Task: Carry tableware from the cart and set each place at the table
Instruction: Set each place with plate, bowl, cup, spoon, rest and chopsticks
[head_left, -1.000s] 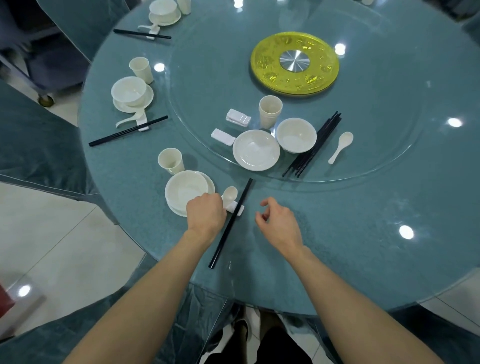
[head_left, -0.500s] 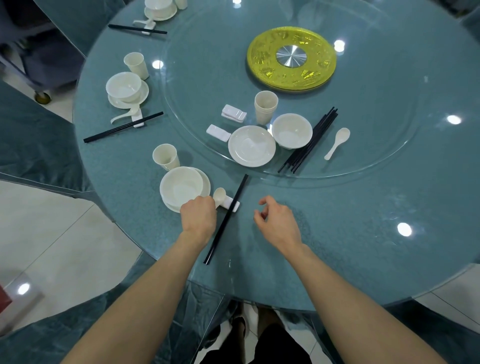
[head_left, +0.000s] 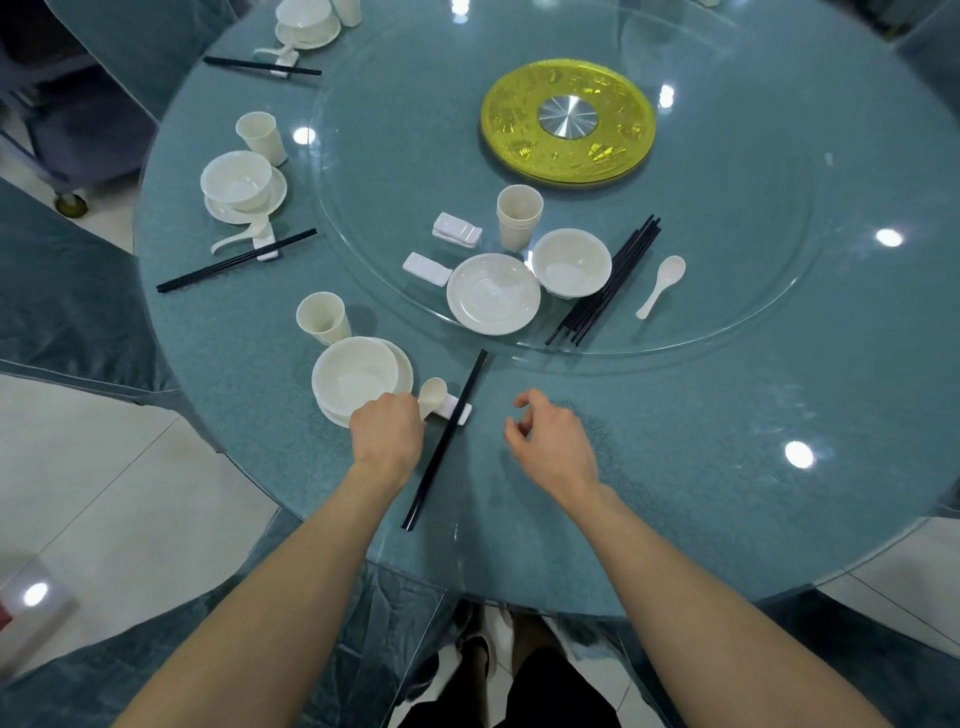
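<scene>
Three places are laid along the table's (head_left: 675, 467) left edge. At the nearest, the spoon (head_left: 432, 396) is gripped by the left hand (head_left: 387, 436); the right hand (head_left: 550, 441) is loosely curled, empty. A plate (head_left: 493, 301), bowl (head_left: 571, 262) and cup (head_left: 518, 215) are left on the turntable (head_left: 753, 260).

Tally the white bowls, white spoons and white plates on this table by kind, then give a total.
Round white bowls: 4
White soup spoons: 4
Round white plates: 4
Total: 12
</scene>
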